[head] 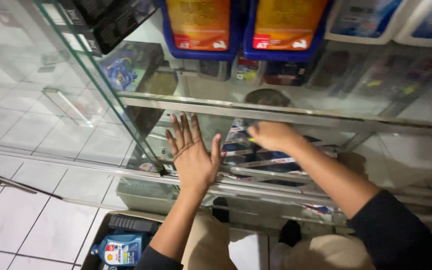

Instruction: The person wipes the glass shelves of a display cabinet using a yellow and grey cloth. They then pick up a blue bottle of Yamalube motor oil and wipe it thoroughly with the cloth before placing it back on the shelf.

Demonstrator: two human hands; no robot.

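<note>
Near: blue oil bottle (121,248) in a floor box. Left hand (192,152) spread flat on the glass door. Right hand (272,136), reaching farther in, curled (grip unclear) over flat boxes (256,155) stacked on the lower shelf, directly beneath it.

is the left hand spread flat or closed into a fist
Spread flat: the left hand has its fingers fanned open, palm pressed toward the glass cabinet panel; nothing is held in it.

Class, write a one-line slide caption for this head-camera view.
Left hand spread flat on a glass cabinet door while the right hand reaches the small boxes inside.
</note>
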